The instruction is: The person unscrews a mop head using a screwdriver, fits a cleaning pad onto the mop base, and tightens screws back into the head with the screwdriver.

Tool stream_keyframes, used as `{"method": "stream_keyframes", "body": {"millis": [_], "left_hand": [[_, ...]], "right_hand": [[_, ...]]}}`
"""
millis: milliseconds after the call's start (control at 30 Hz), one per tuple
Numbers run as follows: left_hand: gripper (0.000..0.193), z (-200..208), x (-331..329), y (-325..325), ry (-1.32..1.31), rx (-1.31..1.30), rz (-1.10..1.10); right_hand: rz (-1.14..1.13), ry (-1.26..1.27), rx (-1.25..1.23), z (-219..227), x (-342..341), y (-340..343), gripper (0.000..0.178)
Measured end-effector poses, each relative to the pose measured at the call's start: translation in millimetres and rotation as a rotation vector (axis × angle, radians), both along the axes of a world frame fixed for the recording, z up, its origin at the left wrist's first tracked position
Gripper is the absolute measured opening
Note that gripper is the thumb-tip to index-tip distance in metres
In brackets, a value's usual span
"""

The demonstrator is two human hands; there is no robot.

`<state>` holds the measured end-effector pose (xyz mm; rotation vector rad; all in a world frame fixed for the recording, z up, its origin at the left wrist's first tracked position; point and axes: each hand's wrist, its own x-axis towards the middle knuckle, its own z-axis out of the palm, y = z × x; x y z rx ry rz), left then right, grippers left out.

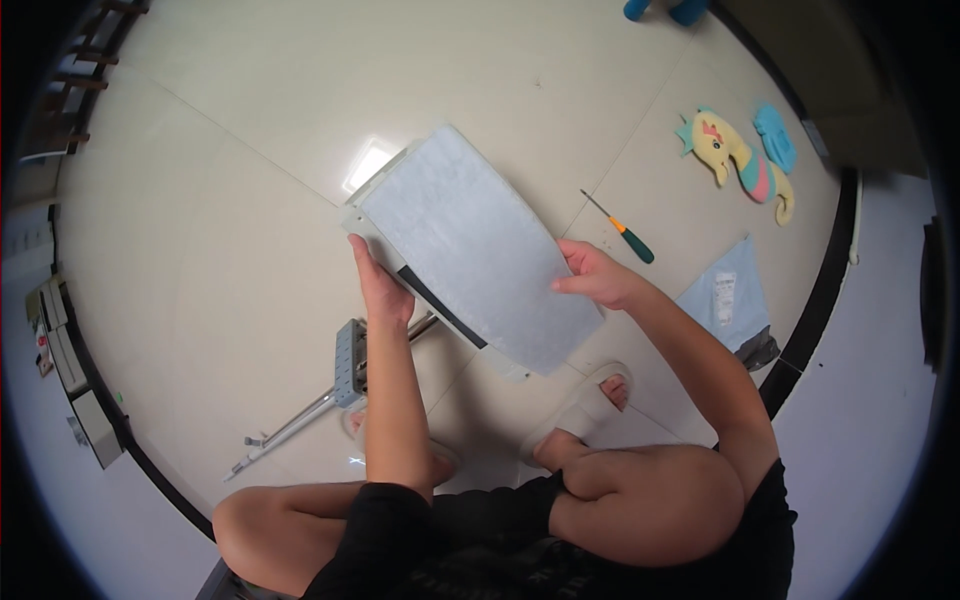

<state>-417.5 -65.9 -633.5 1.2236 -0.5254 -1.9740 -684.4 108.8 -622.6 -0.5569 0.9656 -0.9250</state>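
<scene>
Two hands (386, 292) (600, 277) grasp a pale blue panel (480, 250) between them. A screwdriver (617, 226) (green-handled) lies beyond the right one.

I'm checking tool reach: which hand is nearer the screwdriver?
Right. The right hand, on the right edge of the pale panel, is just below-left of the screwdriver in the picture; the left hand is farther off, at the panel's left edge.

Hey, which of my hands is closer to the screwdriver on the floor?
Your right hand, its thumb on the pale blue panel, is closer to the screwdriver. Your left hand is across the panel from it.
</scene>
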Motion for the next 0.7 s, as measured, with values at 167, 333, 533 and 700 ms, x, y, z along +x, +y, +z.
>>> {"method": "stream_keyframes", "body": {"millis": [167,333,533,700], "left_hand": [[0.08,-10,3,1,-0.015,-0.126,0.024],[0.074,-4,-6,1,-0.13,-0.252,-0.018],[0.065,-1,-8,2,-0.203,-0.238,0.003],[0.063,0,-7,1,-0.173,-0.249,0.009]], "right_hand": [[0.031,0.005,0.023,-9,21,-6,0.053],[-0.003,0.084,0.059,-19,33,-7,0.057],[-0.004,0.165,0.07,-26,38,-1,0.058],[-0.034,0.121,0.099,-22,39,-4,0.056]]}}
